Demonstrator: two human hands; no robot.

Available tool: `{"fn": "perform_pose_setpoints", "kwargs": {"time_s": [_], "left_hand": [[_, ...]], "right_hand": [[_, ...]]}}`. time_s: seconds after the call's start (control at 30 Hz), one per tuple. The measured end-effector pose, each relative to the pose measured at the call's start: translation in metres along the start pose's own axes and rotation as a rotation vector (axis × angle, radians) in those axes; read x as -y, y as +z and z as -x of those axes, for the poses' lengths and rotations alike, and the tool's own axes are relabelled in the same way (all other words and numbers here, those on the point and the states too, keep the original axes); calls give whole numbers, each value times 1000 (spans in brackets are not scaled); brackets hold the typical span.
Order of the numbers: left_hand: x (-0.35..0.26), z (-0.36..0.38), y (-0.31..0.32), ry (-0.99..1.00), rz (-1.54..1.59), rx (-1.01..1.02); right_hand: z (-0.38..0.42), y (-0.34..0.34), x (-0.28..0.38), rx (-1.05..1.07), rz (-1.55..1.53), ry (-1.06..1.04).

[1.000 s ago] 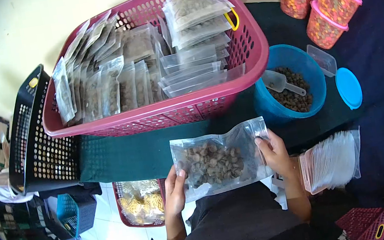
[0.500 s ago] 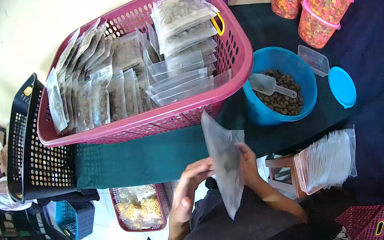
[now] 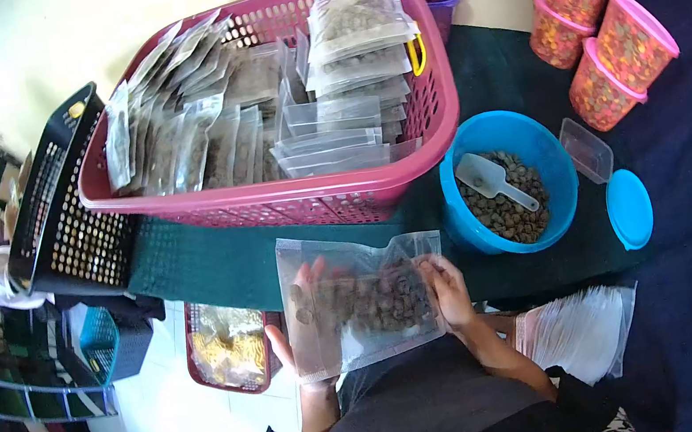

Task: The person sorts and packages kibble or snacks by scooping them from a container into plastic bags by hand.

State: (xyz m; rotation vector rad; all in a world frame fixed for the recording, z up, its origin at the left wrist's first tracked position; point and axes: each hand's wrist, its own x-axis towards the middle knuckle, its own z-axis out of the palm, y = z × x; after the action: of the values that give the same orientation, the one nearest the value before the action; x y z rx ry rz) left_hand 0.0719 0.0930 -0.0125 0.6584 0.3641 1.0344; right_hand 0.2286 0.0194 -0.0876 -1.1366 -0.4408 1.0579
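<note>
Bag (image 3: 368, 302) of brown pieces sits at lower centre of the frame, its right edge pinched in our right grip (image 3: 452, 294). Our left grip (image 3: 295, 344) is spread wide behind its left end, fingers showing through the plastic, thumb out to the side. Above it we see the basket (image 3: 271, 193); right of centre, a blue tub (image 3: 513, 134) stands on the worktop (image 3: 210, 263).

One held bag (image 3: 373, 306) and four pink-lidded tubs (image 3: 633, 32) show.
</note>
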Motion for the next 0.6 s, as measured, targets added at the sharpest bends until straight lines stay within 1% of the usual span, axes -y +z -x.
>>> {"fn": "perform_pose_setpoints", "kwargs": {"time_s": [0.03,0.07,0.13,0.17,0.2,0.23,0.27,0.3,0.33,0.4,0.43,0.47,0.53,0.57,0.6], "left_hand": [[-2,-1,1,15,-225,10],[-1,1,1,29,-227,-4],[2,3,0,22,-249,137],[8,6,3,41,-140,113],[6,9,12,26,-231,10],[7,11,18,37,-282,-10],[8,12,22,49,-335,-28],[12,12,12,85,-261,58],[14,12,12,96,-260,49],[17,12,14,126,-394,14],[16,11,21,120,-408,-22],[29,4,-8,99,-321,-19],[20,9,14,135,-364,46],[20,11,24,228,-280,159],[22,8,16,230,-282,161]], "right_hand": [[0,-1,-2,59,19,35],[0,-2,-3,118,38,68],[1,-2,-1,171,-13,119],[0,0,-5,101,-60,84],[-1,0,-7,31,-107,50],[-2,-4,-5,47,-104,57],[-2,-10,-1,158,-39,152],[-3,-14,1,266,29,245],[-5,-13,-1,278,34,248],[-9,-10,-10,219,-149,224],[-7,-13,-5,315,-140,334],[-8,-13,-6,317,-143,335],[-11,-15,-11,254,-333,312],[-11,-16,-20,258,-275,288],[-11,-14,-15,260,-277,285]]}}
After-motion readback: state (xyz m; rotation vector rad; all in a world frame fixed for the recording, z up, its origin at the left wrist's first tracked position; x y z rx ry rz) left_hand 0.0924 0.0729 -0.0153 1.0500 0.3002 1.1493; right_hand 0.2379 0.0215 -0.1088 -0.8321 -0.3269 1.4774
